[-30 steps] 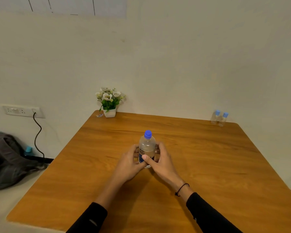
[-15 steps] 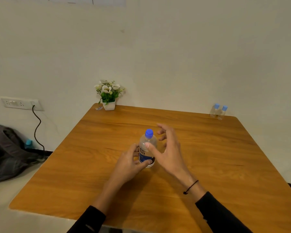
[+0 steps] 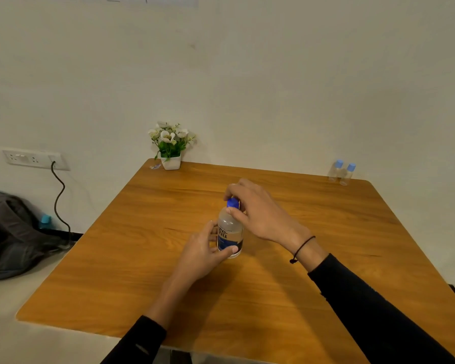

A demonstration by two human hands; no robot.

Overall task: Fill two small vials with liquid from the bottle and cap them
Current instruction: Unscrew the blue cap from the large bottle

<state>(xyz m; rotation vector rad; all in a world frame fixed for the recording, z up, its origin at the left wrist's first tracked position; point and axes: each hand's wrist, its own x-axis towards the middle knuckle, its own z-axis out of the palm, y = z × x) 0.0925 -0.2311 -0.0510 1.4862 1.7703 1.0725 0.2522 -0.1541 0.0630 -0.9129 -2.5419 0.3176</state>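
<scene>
A clear bottle with a dark blue label stands upright in the middle of the wooden table. My left hand grips its lower body from the left. My right hand reaches over from the right, and its thumb and fingers are curled round the blue cap. Two small clear vials with light blue caps, one beside the other, stand together at the far right corner, well away from both hands.
A small white pot of white flowers stands at the table's far left corner by the wall. Left of the table lie a grey backpack, a wall socket and a black cable.
My right hand has let go of the bottle's side, risen and closed round the blue cap. My left hand has kept its hold on the bottle's body.
</scene>
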